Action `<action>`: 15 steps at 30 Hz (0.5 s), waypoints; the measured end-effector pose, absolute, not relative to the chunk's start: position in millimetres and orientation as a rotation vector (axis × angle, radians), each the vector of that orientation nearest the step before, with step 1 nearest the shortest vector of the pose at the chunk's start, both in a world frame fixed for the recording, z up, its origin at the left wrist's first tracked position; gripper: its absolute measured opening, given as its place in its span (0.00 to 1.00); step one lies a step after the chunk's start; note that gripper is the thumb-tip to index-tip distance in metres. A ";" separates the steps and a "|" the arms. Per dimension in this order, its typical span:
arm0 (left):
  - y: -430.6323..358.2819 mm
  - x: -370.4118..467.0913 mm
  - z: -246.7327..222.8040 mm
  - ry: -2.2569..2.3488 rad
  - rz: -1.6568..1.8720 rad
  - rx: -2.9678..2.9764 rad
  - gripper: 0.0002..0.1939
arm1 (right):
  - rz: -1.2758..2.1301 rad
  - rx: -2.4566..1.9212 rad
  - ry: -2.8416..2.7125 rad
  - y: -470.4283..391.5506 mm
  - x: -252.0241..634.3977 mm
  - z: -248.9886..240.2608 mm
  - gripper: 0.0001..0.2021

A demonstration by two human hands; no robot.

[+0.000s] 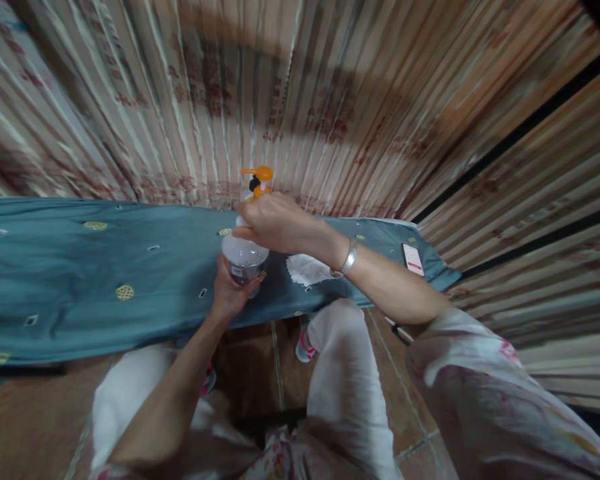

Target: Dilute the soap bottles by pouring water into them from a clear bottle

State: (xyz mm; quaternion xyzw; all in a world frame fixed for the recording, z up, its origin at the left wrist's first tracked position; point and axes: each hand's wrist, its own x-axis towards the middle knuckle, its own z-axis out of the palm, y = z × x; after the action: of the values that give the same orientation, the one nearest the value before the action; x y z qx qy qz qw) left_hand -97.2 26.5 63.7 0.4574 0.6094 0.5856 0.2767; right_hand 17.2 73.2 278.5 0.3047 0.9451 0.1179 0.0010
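A clear container [245, 256] with a pale, wet-looking upper part and a small label stands tilted near the front edge of the blue cloth. Wrapped round its lower side is my left hand [231, 293], closed on it. My right hand [270, 219], with a silver bangle at the wrist, is closed just above the container's top. Its fingers point down and away from me, so what they grip is hidden. Behind that hand shows an orange pump head [263, 175] with a small black part beside it; the bottle below is mostly covered.
A blue patterned cloth [80, 267] covers the narrow table. Right of the container lies a crumpled white tissue [307, 269], and farther right a phone [413, 259]. A pleated curtain [290, 100] hangs close behind the table. My knees are at its front edge.
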 end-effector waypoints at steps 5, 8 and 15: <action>26.8 -97.3 62.3 1.602 1.592 1.224 0.45 | 0.276 0.902 2.993 78.7 19.2 280.9 0.18; 26.4 -96.0 62.8 1.574 1.606 1.227 0.45 | 0.308 0.953 3.003 78.3 17.3 280.8 0.23; 24.6 -92.9 67.9 1.556 1.639 1.232 0.41 | 0.304 0.888 3.000 78.9 17.3 281.1 0.15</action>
State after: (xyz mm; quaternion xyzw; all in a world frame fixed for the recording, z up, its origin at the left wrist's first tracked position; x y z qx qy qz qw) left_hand -92.9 24.6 67.9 0.4596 0.5802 0.6113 0.2800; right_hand 17.3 78.9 281.1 0.2824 0.9544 0.0968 -0.0007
